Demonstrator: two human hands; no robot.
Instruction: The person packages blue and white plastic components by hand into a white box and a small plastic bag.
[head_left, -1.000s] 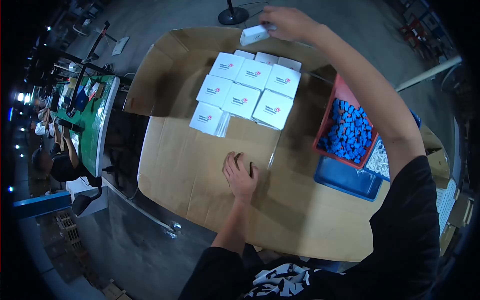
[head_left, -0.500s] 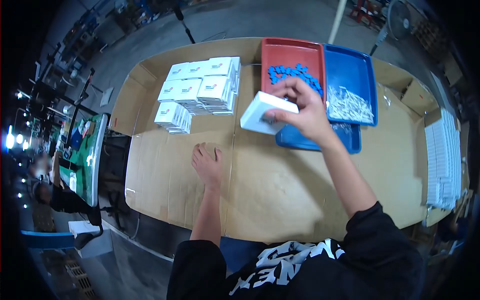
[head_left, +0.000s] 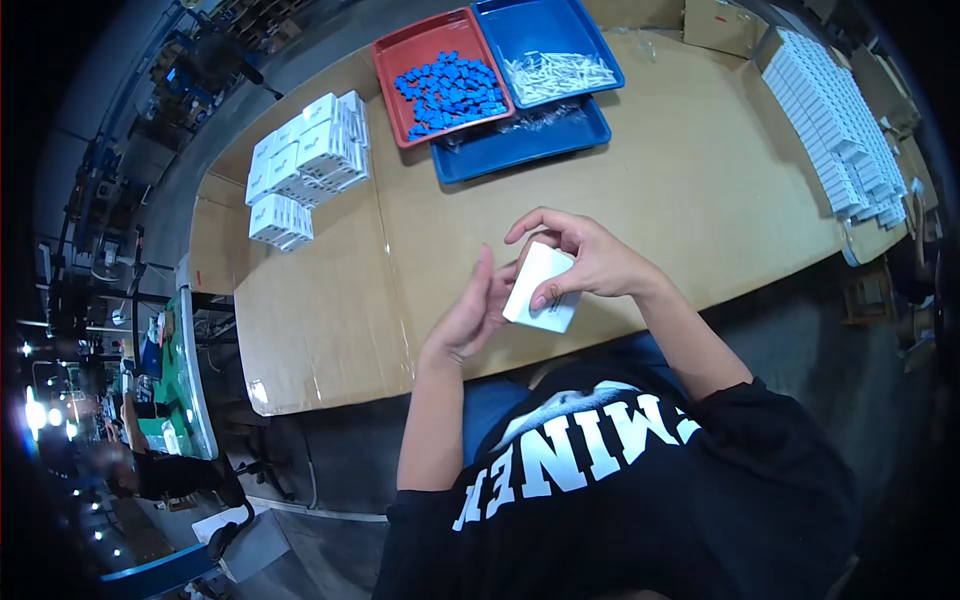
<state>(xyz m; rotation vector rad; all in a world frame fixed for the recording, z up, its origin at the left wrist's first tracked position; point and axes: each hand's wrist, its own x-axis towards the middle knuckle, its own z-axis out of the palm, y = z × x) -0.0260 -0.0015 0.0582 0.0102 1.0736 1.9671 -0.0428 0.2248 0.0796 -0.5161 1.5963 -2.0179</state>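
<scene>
A small white box (head_left: 543, 290) is in my right hand (head_left: 598, 262), thumb on its printed face and fingers curled over its top. My left hand (head_left: 477, 308) is at the box's left side, thumb raised and fingers apart, some of them partly hidden behind the box. Both hands are above the near part of the cardboard-covered table (head_left: 330, 330). Beyond them, a red tray (head_left: 392, 62) holds blue pieces (head_left: 450, 92), and a blue tray (head_left: 600, 50) holds white slim pieces (head_left: 558, 74). Another blue tray (head_left: 520, 150) lies partly under these two.
Stacked white boxes (head_left: 305, 160) stand at the table's left. Long rows of white boxes (head_left: 835, 130) are at the far right, near a cardboard box (head_left: 722, 26). Another person (head_left: 160, 470) is at a green-topped table (head_left: 185, 385) on the left.
My right hand has brought the white box away from the trays, closer to my body. My left hand has lifted off the table to the box. The view has shifted and turned.
</scene>
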